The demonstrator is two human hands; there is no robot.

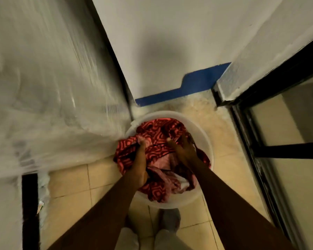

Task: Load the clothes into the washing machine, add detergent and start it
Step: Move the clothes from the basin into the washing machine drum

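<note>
Clothes [157, 141] are piled in a white basin [204, 139] on the tiled floor [70, 186], just beside a plastic-wrapped appliance [43, 78]. Soft, limp load, probably light; it'll sag and trail, so scoop from underneath in a bunch. Left hand [140, 159] grip is closed around a fold of red patterned fabric. Right hand [182, 147] grip is spread wide, fingers pressing into the pile, not yet clamped.

Left hand [141, 159] fingers buried in clothes [157, 134] (grip unseen)
</note>
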